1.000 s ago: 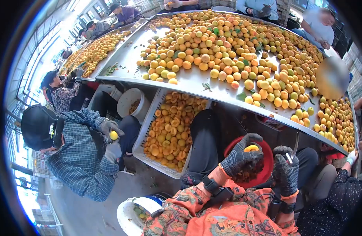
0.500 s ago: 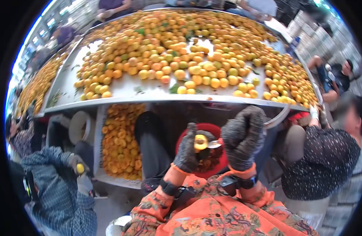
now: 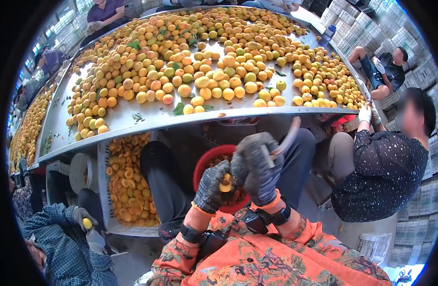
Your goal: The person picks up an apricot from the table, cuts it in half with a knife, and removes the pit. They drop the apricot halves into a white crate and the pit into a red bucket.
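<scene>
My left hand (image 3: 212, 188), in a grey knit glove with an orange cuff, is closed around a cut apricot (image 3: 225, 183) whose orange flesh faces up. Close against it on the right, my right hand (image 3: 258, 167), gloved the same way, is curled with its back turned up. It grips a small knife, whose blade is hidden here behind the fingers. Below both hands stands a red bucket (image 3: 198, 168) with dark orange pieces inside. To the left, a white crate (image 3: 103, 164) holds many apricot halves (image 3: 128, 178).
A metal table (image 3: 154, 119) heaped with whole apricots (image 3: 209, 78) spans the front, above my knees. Co-workers sit on both sides, one in a checked shirt (image 3: 69, 238), another in a dotted top (image 3: 381, 176). A white bucket (image 3: 80, 174) stands left; stacked crates (image 3: 419, 200) line the right.
My view has shifted and tilted. My right hand has come in against my left, and the metal blade seen at the apricot is now covered. The apricot's cut face has turned.
</scene>
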